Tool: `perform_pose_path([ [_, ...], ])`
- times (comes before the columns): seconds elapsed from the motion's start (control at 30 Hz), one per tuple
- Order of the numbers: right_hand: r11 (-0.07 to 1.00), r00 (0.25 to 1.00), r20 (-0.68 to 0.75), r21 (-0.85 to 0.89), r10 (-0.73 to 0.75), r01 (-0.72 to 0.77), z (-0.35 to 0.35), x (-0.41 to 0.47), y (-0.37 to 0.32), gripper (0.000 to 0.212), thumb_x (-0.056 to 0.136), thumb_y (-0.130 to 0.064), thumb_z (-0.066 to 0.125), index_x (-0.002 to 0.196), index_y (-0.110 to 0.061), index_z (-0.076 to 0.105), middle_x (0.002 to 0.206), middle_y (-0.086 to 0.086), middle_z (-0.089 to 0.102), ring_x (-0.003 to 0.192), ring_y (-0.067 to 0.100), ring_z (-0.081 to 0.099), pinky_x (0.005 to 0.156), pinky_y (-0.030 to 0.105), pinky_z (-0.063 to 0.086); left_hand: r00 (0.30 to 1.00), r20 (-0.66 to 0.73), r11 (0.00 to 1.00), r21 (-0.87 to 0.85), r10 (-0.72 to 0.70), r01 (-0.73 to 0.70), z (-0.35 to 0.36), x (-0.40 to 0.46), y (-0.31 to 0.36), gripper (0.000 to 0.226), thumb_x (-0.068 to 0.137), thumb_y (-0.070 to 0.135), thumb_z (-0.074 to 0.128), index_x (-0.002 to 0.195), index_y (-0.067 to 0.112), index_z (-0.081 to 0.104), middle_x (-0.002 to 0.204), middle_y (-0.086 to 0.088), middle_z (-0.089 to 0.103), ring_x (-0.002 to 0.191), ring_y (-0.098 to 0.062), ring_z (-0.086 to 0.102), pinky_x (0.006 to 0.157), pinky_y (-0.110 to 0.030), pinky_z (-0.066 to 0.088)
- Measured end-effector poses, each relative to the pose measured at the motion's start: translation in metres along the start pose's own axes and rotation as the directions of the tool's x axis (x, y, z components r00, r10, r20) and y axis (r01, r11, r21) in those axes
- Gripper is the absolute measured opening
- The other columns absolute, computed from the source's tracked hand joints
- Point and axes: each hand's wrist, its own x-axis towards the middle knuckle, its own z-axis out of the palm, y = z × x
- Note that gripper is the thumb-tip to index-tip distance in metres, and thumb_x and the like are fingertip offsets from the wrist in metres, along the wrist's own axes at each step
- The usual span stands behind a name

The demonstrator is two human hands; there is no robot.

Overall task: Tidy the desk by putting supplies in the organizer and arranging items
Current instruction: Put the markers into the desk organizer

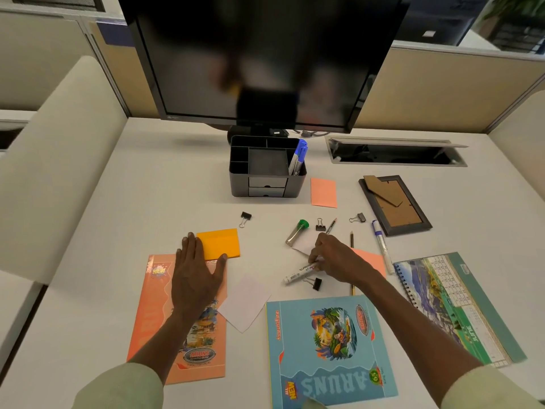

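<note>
Black plastic desk organizer (267, 168), two blue-capped markers inside.
I see right hand (333, 258) pinching white marker (299, 272), cap hidden; left hand (197, 276) spread flat.

We take this for an open-plan office cubicle. We see a white desk (118, 178) fenced by beige partition panels (442, 93), a dark computer monitor (265, 60) at the back, and a cable hatch (395, 153) cut into the desktop. Stationery lies about: a black desk organizer (267, 184) with blue markers (299, 156), binder clips (245, 216), sticky notes (219, 243), notebooks (330, 352) and a spiral-bound calendar (460, 308).
</note>
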Motion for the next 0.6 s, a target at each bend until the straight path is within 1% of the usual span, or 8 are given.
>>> perform_pose_path([
  [0.07, 0.998, 0.999, 0.026, 0.055, 0.026, -0.027, -0.008, 0.0, 0.0, 0.021, 0.085, -0.017, 0.071, 0.106, -0.013, 0.073, 0.111, 0.006, 0.051, 0.093, 0.012, 0.045, 0.072, 0.02, 0.037, 1.0, -0.003, 1.0, -0.002, -0.001, 0.001, 0.0, 0.0, 0.001, 0.086, 0.09, 0.067, 0.034, 0.15, 0.006, 0.029, 0.16, -0.01, 0.025, 0.148, -0.027, 0.022, 0.12, -0.041, 0.018],
  [0.13, 0.992, 0.997, 0.064, 0.116, 0.045, -0.052, -0.017, -0.001, 0.0, 0.022, 0.085, -0.017, 0.071, 0.107, -0.013, 0.073, 0.119, 0.009, 0.054, 0.1, 0.015, 0.048, 0.073, 0.019, 0.035, 1.0, -0.001, 1.0, -0.003, -0.005, 0.005, 0.001, 0.0, 0.0, 0.086, 0.09, 0.067, 0.035, 0.15, 0.006, 0.029, 0.16, -0.01, 0.025, 0.148, -0.028, 0.022, 0.12, -0.042, 0.018],
  [0.2, 0.987, 0.99, 0.13, 0.142, 0.057, -0.075, -0.025, -0.002, 0.002, 0.024, 0.087, -0.019, 0.069, 0.11, -0.013, 0.072, 0.127, 0.009, 0.052, 0.116, 0.021, 0.046, 0.085, 0.025, 0.036, 1.0, -0.003, 1.0, -0.005, -0.003, 0.003, 0.001, 0.0, 0.0, 0.086, 0.09, 0.067, 0.036, 0.15, 0.006, 0.029, 0.159, -0.01, 0.025, 0.148, -0.028, 0.023, 0.12, -0.042, 0.019],
  [0.27, 0.979, 0.976, 0.197, 0.16, 0.09, -0.123, -0.032, -0.002, 0.006, 0.025, 0.088, -0.025, 0.067, 0.111, -0.016, 0.071, 0.133, 0.006, 0.049, 0.122, 0.021, 0.042, 0.096, 0.032, 0.035, 1.0, -0.005, 1.0, -0.007, 0.002, -0.002, 0.001, 0.0, -0.001, 0.085, 0.09, 0.066, 0.037, 0.15, 0.005, 0.03, 0.159, -0.011, 0.026, 0.148, -0.028, 0.023, 0.12, -0.042, 0.019],
  [0.33, 0.966, 0.957, 0.26, 0.183, 0.131, -0.182, -0.037, -0.002, 0.01, 0.025, 0.088, -0.03, 0.068, 0.109, -0.018, 0.071, 0.132, 0.002, 0.047, 0.118, 0.018, 0.043, 0.098, 0.033, 0.036, 1.0, -0.008, 1.0, -0.004, 0.006, -0.006, 0.001, -0.001, 0.0, 0.085, 0.09, 0.066, 0.037, 0.149, 0.005, 0.031, 0.159, -0.011, 0.026, 0.147, -0.028, 0.024, 0.119, -0.042, 0.019],
  [0.4, 0.956, 0.945, 0.293, 0.204, 0.148, -0.213, -0.041, -0.002, 0.013, 0.024, 0.087, -0.031, 0.068, 0.107, -0.018, 0.071, 0.128, 0.0, 0.05, 0.113, 0.015, 0.045, 0.097, 0.033, 0.038, 1.0, -0.008, 1.0, 0.0, 0.004, -0.004, 0.001, -0.001, 0.0, 0.085, 0.09, 0.066, 0.036, 0.149, 0.005, 0.031, 0.159, -0.011, 0.026, 0.147, -0.029, 0.024, 0.119, -0.041, 0.018],
  [0.5, 0.923, 0.938, 0.312, 0.294, 0.152, -0.247, -0.045, -0.001, 0.015, 0.023, 0.086, -0.028, 0.069, 0.105, -0.015, 0.071, 0.121, -0.001, 0.057, 0.111, 0.018, 0.051, 0.097, 0.037, 0.045, 1.0, -0.008, 1.0, 0.0, 0.008, -0.008, 0.002, 0.0, -0.001, 0.086, 0.09, 0.067, 0.034, 0.149, 0.005, 0.031, 0.159, -0.011, 0.026, 0.147, -0.029, 0.024, 0.119, -0.041, 0.018],
  [0.6, 0.903, 0.938, 0.326, 0.357, 0.12, -0.24, -0.047, 0.0, 0.017, 0.022, 0.087, -0.024, 0.067, 0.106, -0.012, 0.069, 0.112, 0.002, 0.065, 0.106, 0.021, 0.057, 0.095, 0.04, 0.047, 1.0, -0.011, 1.0, 0.0, 0.005, -0.005, 0.002, 0.0, 0.0, 0.085, 0.089, 0.066, 0.036, 0.149, 0.006, 0.031, 0.159, -0.011, 0.026, 0.147, -0.029, 0.024, 0.119, -0.042, 0.019],
])
